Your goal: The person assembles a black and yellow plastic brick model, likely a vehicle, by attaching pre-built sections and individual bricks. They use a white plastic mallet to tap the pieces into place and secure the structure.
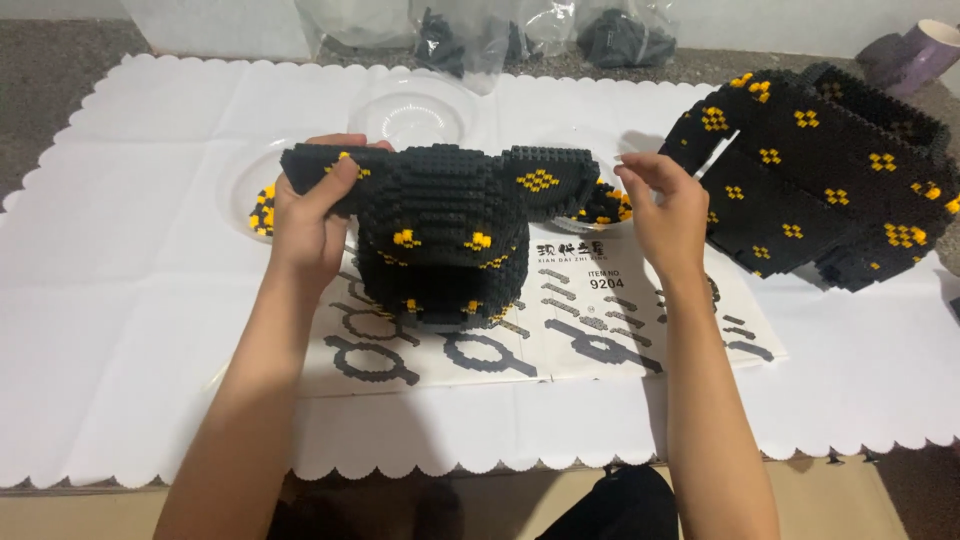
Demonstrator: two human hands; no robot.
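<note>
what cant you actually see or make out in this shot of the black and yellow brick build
- Head view: underside of the black and yellow brick model, hidden by its own bulk.
- Instruction sheet: middle covered by the model.
- Left hand: fingertips hidden behind the model.
- Right hand: whether it touches the model is unclear.
- Purple cup: cut off by the frame edge.
- Plastic bags: contents too dark to tell.

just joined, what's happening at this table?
A person is handling a black-and-yellow brick model that sits over an instruction sheet on a white table cover. The left hand grips the model's left ear-like part; the right hand hovers open beside its right side, not clearly touching. A larger brick section lies to the right. Clear dishes and bags of parts sit behind.
</note>
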